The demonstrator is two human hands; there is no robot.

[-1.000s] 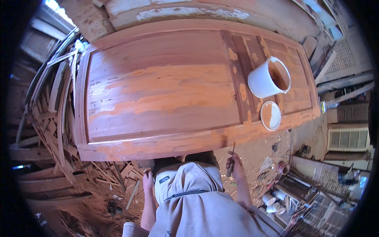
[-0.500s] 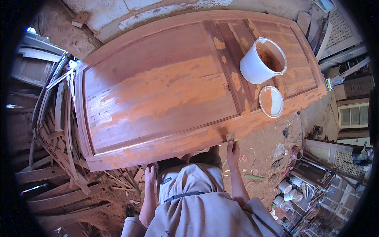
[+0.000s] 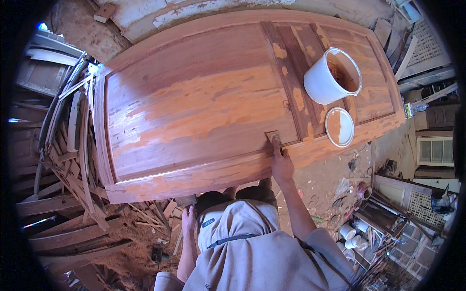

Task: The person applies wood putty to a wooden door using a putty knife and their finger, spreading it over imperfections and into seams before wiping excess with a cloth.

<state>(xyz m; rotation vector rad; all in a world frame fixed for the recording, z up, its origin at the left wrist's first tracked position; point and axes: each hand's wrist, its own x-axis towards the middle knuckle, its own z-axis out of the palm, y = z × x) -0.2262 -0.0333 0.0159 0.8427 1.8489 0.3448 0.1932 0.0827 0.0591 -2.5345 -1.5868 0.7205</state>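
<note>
A wooden panelled door [image 3: 194, 58] lies flat in front of me, with orange-brown filler smeared in streaks over its panels and frame. My right hand [image 3: 283, 166] is closed on a small flat scraper [image 3: 273, 136], its blade against the near edge of the large panel. Below the door's near edge, my left hand [image 3: 189, 219] is closed, fingers curled, by a dull flat-looking piece [image 3: 186, 200] that I cannot make out. On the door's right part stands a white bucket [image 3: 318, 82] with brown filler inside. Next to it lies a round lid [image 3: 339, 127], partly coated with filler.
Scrap wood strips [image 3: 80, 179] are heaped at the left. On the right, several white pots [image 3: 347, 231] sit among tools on the dusty floor. A white-framed window sash [image 3: 436, 151] and lattice panels [image 3: 427, 201] lean farther right.
My right hand has moved forward and slightly left with the scraper, from the door's near edge onto the panel. The left hand stays low, shifted a little in view.
</note>
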